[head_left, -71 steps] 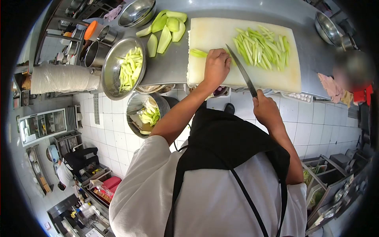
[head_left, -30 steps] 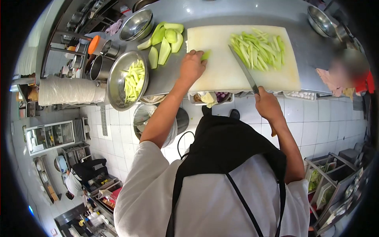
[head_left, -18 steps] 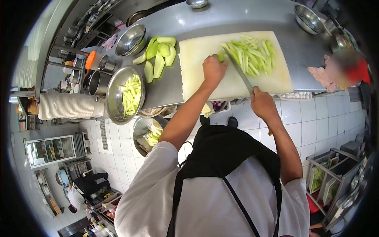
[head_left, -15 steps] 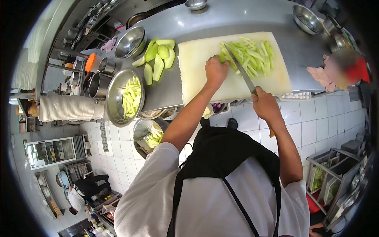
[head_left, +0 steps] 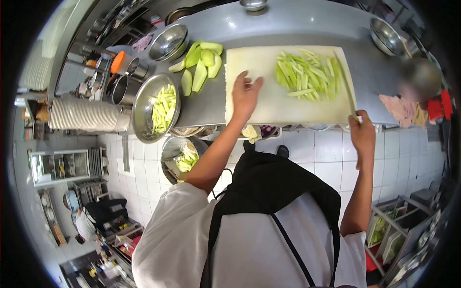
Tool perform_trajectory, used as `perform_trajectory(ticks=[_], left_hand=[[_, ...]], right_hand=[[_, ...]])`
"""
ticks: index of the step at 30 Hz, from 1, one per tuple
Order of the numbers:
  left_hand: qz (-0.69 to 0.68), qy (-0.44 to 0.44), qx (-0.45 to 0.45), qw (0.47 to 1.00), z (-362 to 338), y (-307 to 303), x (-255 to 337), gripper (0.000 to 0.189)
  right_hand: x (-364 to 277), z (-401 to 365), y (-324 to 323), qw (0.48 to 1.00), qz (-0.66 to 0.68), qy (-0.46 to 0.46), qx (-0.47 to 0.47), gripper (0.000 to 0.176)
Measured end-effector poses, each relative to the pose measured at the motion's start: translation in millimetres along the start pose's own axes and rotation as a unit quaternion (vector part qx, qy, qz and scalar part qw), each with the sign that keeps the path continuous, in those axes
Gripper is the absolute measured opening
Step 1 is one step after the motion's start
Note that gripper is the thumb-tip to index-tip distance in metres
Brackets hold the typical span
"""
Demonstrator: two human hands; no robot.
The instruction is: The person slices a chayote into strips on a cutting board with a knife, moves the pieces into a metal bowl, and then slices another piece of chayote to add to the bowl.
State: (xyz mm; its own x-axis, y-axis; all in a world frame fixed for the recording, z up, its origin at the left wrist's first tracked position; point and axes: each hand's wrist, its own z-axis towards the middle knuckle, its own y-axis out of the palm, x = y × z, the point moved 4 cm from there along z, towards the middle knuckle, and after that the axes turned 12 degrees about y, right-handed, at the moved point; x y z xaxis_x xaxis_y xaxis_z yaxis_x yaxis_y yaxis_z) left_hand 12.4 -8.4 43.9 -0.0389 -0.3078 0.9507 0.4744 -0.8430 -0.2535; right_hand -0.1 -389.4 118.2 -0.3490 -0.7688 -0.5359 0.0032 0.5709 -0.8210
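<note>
My left hand [head_left: 245, 98] is held over the left part of a white cutting board [head_left: 261, 113], fingers apart and partly curled, with nothing in it. At the board's right front corner, my right hand [head_left: 362, 134] grips the handle of a knife [head_left: 346, 85]. Its long blade points away from me along the board's right side, just right of a pile of pale green vegetable strips [head_left: 307, 77]. Larger peeled pale green vegetable pieces [head_left: 199, 77] lie on the steel counter left of the board.
A steel colander [head_left: 142, 113] with cut strips stands at the counter's left edge, near a steel bowl [head_left: 168, 42]. Below is a bin [head_left: 169, 161] with trimmings. Another bowl [head_left: 387, 37] and a pink cloth [head_left: 399, 109] are at right. Stacked plates [head_left: 89, 114] stand far left.
My right hand has moved the knife rightward, from across the strips to the board's right side. My left hand has left the strips, moved left and opened.
</note>
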Motion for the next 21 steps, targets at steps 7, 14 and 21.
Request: perform_trajectory(ticks=[7, 14, 21], left_hand=[[-0.337, -0.181, 0.342, 0.858, -67, -171, -38, 0.081], [-0.425, -0.141, 0.42, 0.789, -56, -266, -78, 0.063], [-0.474, -0.159, 0.43, 0.751, -51, -287, -121, 0.049]], right_hand=[[56, 73, 6, 0.994, -0.01, -0.026, 0.109, 0.032], [78, 111, 8, 0.985, -0.053, -0.051, 0.157, 0.037], [79, 71, 5, 0.984, -0.019, -0.007, 0.176, 0.036]])
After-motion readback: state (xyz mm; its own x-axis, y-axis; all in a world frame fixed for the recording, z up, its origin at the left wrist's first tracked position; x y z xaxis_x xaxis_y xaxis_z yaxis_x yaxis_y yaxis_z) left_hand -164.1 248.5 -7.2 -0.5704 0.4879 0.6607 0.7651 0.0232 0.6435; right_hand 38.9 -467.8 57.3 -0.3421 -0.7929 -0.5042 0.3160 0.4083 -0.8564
